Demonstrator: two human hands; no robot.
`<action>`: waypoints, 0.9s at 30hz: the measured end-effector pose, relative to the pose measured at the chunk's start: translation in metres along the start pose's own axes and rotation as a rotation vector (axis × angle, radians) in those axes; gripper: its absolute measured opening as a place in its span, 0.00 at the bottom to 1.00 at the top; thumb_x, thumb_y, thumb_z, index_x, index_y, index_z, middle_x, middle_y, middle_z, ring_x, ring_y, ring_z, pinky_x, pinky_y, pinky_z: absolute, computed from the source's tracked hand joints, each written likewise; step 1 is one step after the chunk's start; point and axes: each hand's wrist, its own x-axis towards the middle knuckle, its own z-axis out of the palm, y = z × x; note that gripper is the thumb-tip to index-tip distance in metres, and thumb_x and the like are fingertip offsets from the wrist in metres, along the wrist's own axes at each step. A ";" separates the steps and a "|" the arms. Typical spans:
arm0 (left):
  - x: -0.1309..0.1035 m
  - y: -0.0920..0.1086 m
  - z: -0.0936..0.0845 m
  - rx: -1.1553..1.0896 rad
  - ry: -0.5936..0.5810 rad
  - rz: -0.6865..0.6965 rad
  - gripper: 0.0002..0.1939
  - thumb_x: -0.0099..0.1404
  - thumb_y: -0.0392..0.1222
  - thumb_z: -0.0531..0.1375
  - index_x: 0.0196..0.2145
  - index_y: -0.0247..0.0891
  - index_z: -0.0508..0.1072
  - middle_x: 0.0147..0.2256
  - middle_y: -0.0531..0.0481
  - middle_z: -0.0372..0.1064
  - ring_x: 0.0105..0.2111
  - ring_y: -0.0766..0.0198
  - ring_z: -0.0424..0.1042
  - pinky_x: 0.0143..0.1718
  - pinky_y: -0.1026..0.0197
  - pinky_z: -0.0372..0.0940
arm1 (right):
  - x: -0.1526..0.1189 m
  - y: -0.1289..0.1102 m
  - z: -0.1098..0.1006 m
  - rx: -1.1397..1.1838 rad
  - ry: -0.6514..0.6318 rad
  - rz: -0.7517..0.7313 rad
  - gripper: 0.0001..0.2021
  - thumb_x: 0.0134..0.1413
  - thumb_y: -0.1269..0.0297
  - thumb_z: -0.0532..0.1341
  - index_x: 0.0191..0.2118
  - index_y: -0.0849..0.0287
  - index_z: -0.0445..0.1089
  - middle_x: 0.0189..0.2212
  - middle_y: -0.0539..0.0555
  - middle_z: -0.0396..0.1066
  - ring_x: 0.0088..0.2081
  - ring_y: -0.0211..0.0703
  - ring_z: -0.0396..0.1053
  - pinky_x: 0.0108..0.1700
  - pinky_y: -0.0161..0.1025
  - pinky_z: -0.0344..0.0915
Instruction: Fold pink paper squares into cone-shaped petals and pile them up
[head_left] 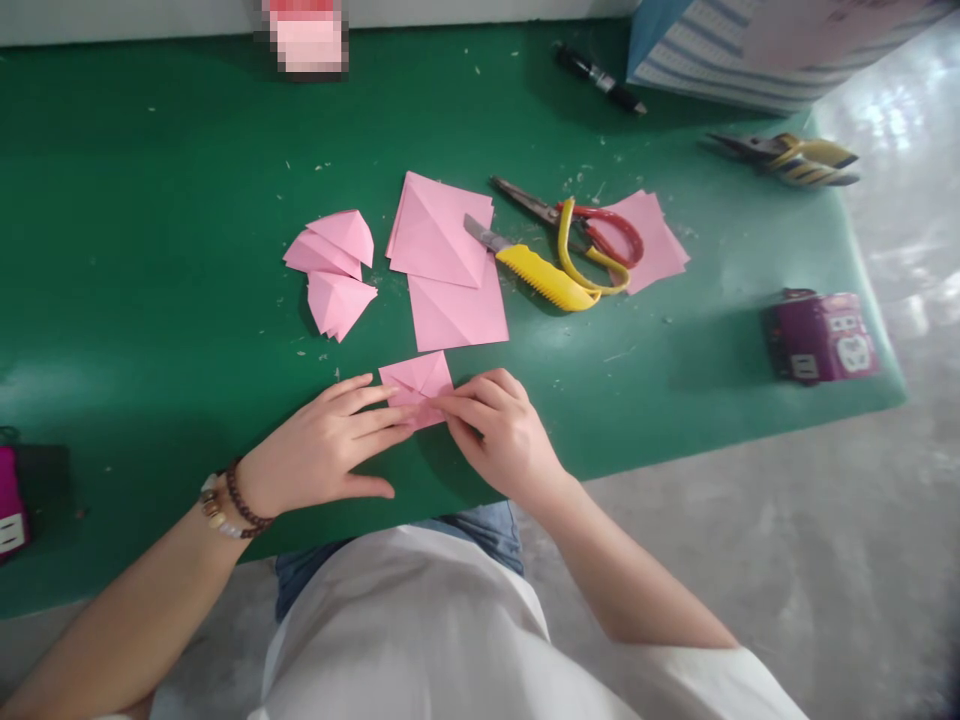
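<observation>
A small folded square of pink paper (427,372) lies on the green table close to the front edge, with creases and a folded flap on its face. My left hand (330,440) rests flat from the left, fingers spread, two or three fingertips on the paper; a beaded bracelet circles the wrist. From the right, my right hand (506,430) pinches the paper's lower right part between thumb and fingers. Behind it are larger creased pink squares (442,230), partly stacked. Folded pink paper pieces (341,245) sit to their left.
Yellow-handled utility knife (547,277) and red-and-yellow scissors (592,235) lie across pink sheets (656,245). Farther off are a black pen (600,78), pliers (787,155) and a striped box (720,60). Purple boxes stand at right (829,335) and far left (11,500).
</observation>
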 end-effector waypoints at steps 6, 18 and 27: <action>0.001 0.001 -0.002 -0.033 -0.026 -0.059 0.34 0.66 0.56 0.59 0.64 0.37 0.59 0.58 0.41 0.67 0.59 0.50 0.63 0.63 0.42 0.55 | -0.002 0.000 0.003 -0.036 0.022 0.016 0.10 0.61 0.72 0.58 0.41 0.56 0.77 0.34 0.56 0.75 0.39 0.49 0.66 0.40 0.47 0.67; 0.002 -0.001 -0.003 -0.030 -0.032 -0.029 0.20 0.68 0.51 0.59 0.54 0.41 0.71 0.57 0.46 0.68 0.60 0.51 0.62 0.63 0.43 0.55 | -0.002 0.000 0.004 -0.005 0.049 0.034 0.10 0.60 0.72 0.59 0.40 0.54 0.77 0.33 0.55 0.75 0.40 0.48 0.68 0.42 0.47 0.68; 0.003 0.004 -0.001 -0.039 0.011 -0.037 0.22 0.67 0.52 0.60 0.54 0.38 0.71 0.57 0.44 0.68 0.59 0.50 0.63 0.63 0.41 0.57 | -0.038 -0.032 -0.006 0.087 0.172 0.095 0.16 0.52 0.79 0.56 0.43 0.52 0.69 0.43 0.51 0.78 0.54 0.51 0.68 0.54 0.54 0.65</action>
